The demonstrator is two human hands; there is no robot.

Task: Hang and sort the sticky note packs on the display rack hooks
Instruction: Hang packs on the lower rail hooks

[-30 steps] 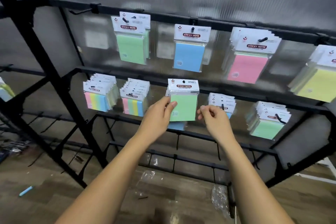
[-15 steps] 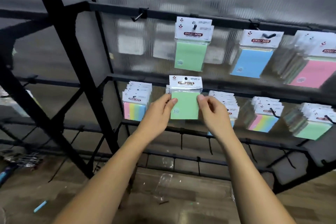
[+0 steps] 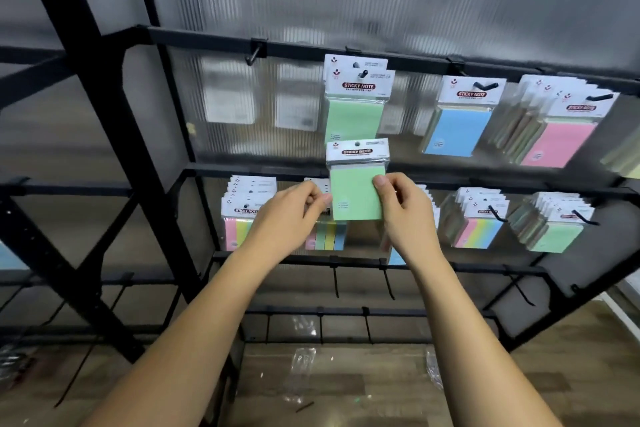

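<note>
A green sticky note pack (image 3: 356, 196) with a white header card is held upright in front of the black display rack (image 3: 304, 48). My left hand (image 3: 287, 218) pinches its left edge and my right hand (image 3: 405, 211) pinches its right edge. Its hang hole sits just below two green packs (image 3: 355, 107) hanging on a top-bar hook. To the right on that bar hang a blue pack (image 3: 459, 125) and pink packs (image 3: 557, 135). An empty hook (image 3: 254, 54) is at the top left.
The middle bar carries rainbow-striped packs (image 3: 239, 218), more striped packs (image 3: 479, 225) and green packs (image 3: 554, 229). Empty hooks (image 3: 388, 282) hang from the lower bars. A thick black diagonal post (image 3: 104, 107) stands at left. Plastic wrappers (image 3: 301, 367) lie on the wooden floor.
Both hands have raised the green pack toward the top-bar green packs. The right hand, apart from the pack a second ago, now holds its right edge. The view has shifted left and up.
</note>
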